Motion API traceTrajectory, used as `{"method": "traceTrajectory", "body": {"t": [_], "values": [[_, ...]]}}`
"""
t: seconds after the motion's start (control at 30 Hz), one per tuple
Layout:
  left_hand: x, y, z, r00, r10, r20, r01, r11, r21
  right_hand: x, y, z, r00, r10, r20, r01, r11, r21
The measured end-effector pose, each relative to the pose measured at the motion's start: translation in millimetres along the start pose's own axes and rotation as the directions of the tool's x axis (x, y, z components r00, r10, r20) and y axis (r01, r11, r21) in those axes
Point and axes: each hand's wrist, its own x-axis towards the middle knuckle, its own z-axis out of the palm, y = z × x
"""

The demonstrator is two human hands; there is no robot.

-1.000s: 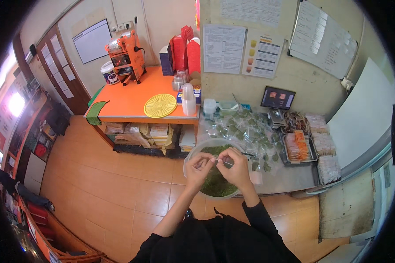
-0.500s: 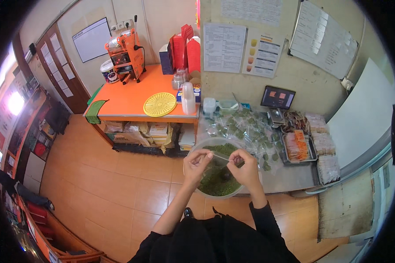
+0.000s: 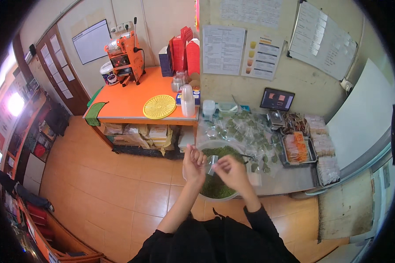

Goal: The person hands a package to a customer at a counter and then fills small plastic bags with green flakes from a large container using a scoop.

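Both hands were raised together over the large round translucent bowl of chopped green leaves, which stood at the near edge of the grey metal counter. The left hand was at the 9 o'clock side of the bowl; the right hand was over its centre. Between them was a small clear plastic pouch, touching both hands, at 3 o'clock from the left hand's fingers and at 10 o'clock from the right hand's. Both hands were equally near it. Its long axis could not be determined: the pouch was small, transparent and mostly covered.

The left hand's fingers were curled and appeared pinched on the pouch edge. The right hand's fingers were bent toward the pouch; whether they gripped it could not be told, since the back of the hand hid them.

Filled clear pouches of green leaves were spread over the counter at 12 o'clock from the bowl. The bowl's near rim was partly hidden by the forearms.
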Motion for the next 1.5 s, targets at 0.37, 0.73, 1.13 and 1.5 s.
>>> {"method": "traceTrajectory", "body": {"t": [0.37, 0.73, 1.13, 1.5], "values": [[-18, 13, 12, 0.605, 0.237, 0.76, -0.576, -0.529, 0.623, -3, 28, -21, 0.995, 0.093, 0.039, -0.1, 0.96, 0.261], [-21, 23, 14, 0.744, -0.429, 0.512, -0.538, 0.069, 0.84, -5, 10, -26, 0.989, 0.023, 0.147, -0.052, 0.979, 0.199], [-30, 27, 22, 0.743, -0.126, 0.657, -0.666, -0.229, 0.71, 8, -5, -26, 0.963, -0.25, -0.102, 0.231, 0.958, -0.172], [-32, 16, 29, 0.595, -0.049, 0.802, -0.767, -0.334, 0.548, 7, -20, -24, 0.939, -0.302, -0.165, 0.24, 0.918, -0.316]]}}
